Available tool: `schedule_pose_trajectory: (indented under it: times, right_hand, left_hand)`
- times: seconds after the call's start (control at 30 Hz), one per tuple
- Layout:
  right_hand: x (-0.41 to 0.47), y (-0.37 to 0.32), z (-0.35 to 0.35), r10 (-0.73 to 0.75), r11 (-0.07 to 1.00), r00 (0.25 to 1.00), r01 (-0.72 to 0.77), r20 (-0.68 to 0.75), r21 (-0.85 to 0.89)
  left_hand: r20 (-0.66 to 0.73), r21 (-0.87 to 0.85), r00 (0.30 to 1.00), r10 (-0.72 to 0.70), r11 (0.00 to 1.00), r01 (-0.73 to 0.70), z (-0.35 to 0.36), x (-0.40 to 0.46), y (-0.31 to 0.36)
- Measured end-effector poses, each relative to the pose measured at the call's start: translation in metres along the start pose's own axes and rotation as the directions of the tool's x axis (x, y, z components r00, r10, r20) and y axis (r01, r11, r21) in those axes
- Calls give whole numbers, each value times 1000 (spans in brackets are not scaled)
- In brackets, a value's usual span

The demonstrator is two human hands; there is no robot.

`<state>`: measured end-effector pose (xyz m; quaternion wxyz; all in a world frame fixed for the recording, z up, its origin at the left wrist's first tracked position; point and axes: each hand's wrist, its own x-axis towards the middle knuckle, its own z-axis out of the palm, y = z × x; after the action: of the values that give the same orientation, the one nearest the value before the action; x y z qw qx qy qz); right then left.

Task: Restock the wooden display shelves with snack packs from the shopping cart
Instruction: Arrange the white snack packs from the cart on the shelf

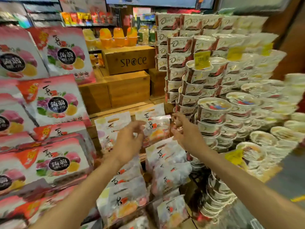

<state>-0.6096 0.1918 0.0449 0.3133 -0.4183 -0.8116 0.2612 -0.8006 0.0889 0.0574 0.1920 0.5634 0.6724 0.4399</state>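
Note:
A white snack pack with fruit print stands upright on the wooden display shelf, in front of another pack. My left hand reaches in from the lower left, and its curled fingers lie at the pack's left edge. My right hand comes from the lower right and pinches the pack's upper right edge between thumb and fingers. The fingers are blurred. More snack packs of the same kind stand in rows on lower steps below my arms. No shopping cart is in view.
Pink jelly gift boxes are stacked on the left. Stacked white chocolate tubs crowd the right, close to my right forearm. Wooden crates marked SP@CE sit behind the shelf, with orange jelly cups above.

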Motion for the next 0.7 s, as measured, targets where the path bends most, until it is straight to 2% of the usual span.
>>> schedule_pose_trajectory:
  times: [0.13, 0.2, 0.4, 0.47, 0.57, 0.63, 0.7]
  right_hand:
    - [-76, -6, -55, 63, 998, 992, -61, -105, 22]
    - [-117, 0, -87, 90, 995, 984, -84, -156, 48]
    - [-244, 54, -182, 196, 975, 934, -217, -298, -39]
    - [-293, 79, -217, 268, 953, 906, -299, -327, -46]
    - [-366, 116, -265, 349, 912, 852, -405, -391, -68]
    - [-411, 137, -293, 380, 894, 821, -444, -427, -57]
    - [-460, 158, -321, 427, 865, 775, -500, -465, -39]
  left_hand:
    - [129, -139, 988, 84, 988, -66, 35, -48, 43]
    - [174, -150, 978, 115, 985, -90, 63, -64, 63]
    - [296, -217, 942, 160, 971, -97, 171, -112, 141]
    - [355, -196, 905, 232, 966, -171, 218, -132, 170]
    - [461, -227, 854, 242, 962, -150, 291, -165, 211]
    - [489, -207, 826, 279, 958, -201, 339, -193, 238]
    - [569, -204, 755, 326, 945, -255, 389, -225, 261]
